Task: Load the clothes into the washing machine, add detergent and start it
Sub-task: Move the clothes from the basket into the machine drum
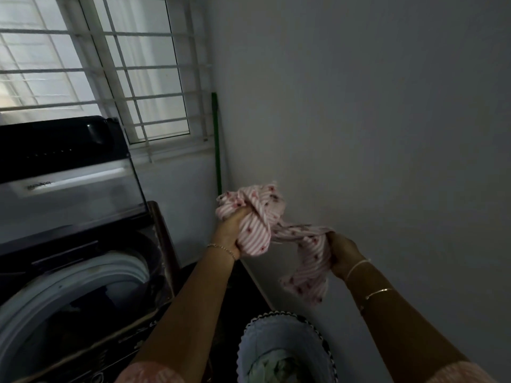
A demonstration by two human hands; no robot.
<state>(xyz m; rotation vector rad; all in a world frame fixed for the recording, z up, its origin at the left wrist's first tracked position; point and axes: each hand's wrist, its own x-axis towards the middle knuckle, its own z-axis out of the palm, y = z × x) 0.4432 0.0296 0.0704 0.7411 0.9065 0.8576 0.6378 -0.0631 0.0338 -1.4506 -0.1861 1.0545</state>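
I hold a pink striped garment with small red flowers [258, 217] up in front of the grey wall. My left hand [229, 230] is shut on its bunched upper part. My right hand [344, 254] grips its lower end, and a loose tail hangs down from there. A top-loading washing machine [69, 294] stands at the lower left with its lid [66, 172] raised; the drum's pale rim [83, 275] shows and the inside is dark. A light blue laundry basket [265, 341] with a dark scalloped trim sits below my arms, holding a pale green cloth [273, 369].
A barred window [110, 64] fills the upper left behind the machine. A green pole [217, 139] leans in the corner by the wall. A dark brown board [163, 244] stands against the machine's right side. The grey wall [373, 106] is close on the right.
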